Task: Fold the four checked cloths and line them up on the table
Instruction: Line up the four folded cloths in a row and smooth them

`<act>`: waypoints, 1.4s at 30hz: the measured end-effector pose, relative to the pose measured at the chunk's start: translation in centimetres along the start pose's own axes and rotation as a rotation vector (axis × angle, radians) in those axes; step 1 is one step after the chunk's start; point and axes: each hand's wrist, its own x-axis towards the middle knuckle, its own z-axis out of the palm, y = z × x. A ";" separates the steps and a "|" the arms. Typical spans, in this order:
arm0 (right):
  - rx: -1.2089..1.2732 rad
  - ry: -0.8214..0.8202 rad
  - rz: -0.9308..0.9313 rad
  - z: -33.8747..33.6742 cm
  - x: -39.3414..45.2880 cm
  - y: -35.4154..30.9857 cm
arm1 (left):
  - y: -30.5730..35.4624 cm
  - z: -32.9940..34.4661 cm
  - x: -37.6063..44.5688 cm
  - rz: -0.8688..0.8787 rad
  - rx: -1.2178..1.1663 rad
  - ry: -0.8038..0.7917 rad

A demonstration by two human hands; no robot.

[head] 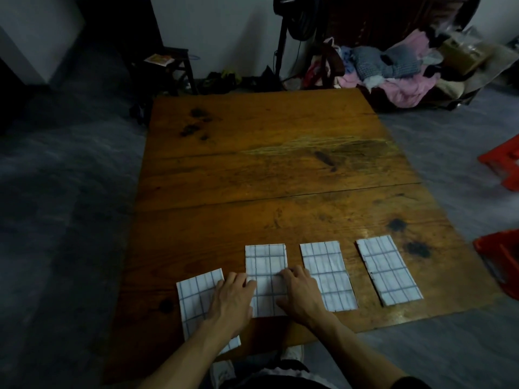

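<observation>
Folded white checked cloths lie along the near edge of the wooden table (266, 169). The leftmost cloth (193, 299) sits lower than the others and is partly under my left forearm. The second cloth (265, 262) lies beside it, then the third cloth (325, 273) and the rightmost cloth (389, 269). My left hand (231, 300) rests flat across the gap between the first and second cloths. My right hand (302, 293) presses flat on the second cloth's right edge, fingers bent on the fabric.
A pile of clothes (393, 74) lies on the floor beyond the table's far right corner. Red plastic stools (502, 164) stand to the right. A dark stool (168, 68) and a fan stand (280, 46) are at the back wall.
</observation>
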 end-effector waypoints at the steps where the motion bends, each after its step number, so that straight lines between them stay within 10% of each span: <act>1: -0.010 0.000 -0.011 -0.1 0.1 0.1 | 0.1 0.2 -0.1 -0.004 0.000 0.001; 42: 0.011 0.052 -0.203 0.9 0.0 -5.9 | -5.0 1.2 -4.9 -0.202 -0.174 0.157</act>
